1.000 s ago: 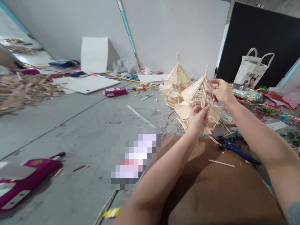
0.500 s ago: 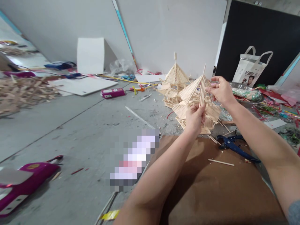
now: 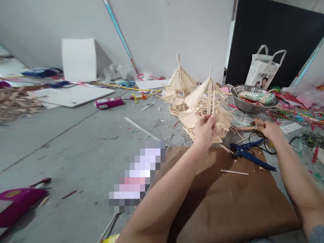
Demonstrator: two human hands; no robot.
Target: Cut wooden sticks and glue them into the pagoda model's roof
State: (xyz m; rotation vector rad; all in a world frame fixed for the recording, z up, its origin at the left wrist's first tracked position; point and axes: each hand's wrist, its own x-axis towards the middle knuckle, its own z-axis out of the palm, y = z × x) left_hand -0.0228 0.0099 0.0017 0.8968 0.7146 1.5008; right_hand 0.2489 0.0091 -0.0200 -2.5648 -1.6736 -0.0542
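My left hand (image 3: 204, 131) is closed around the lower ends of a few thin wooden sticks (image 3: 214, 101), held upright. Just behind them stands a tiered pavilion model (image 3: 198, 98) built of pale sticks, with a pointed roof and a single stick rising from its peak. Over to the right, my right hand (image 3: 272, 131) has its fingers bent together at a ragged-ended brown piece (image 3: 257, 124); what exactly they grip is unclear. Blue-handled cutters (image 3: 250, 157) lie just below it. A second pavilion model (image 3: 179, 82) stands farther back.
Brown sheet (image 3: 227, 202) covers the floor before me, with a loose stick (image 3: 234, 172) on it. A metal bowl (image 3: 253, 106) of wrapped sticks and a white bag (image 3: 263, 71) stand back right. A blurred-out phone-like object (image 3: 141, 175) and purple devices (image 3: 110, 102) lie left.
My right hand has left the near model's roof and moved down and right to the brown piece. My left hand stays closed on the sticks. The view has shifted slightly right.
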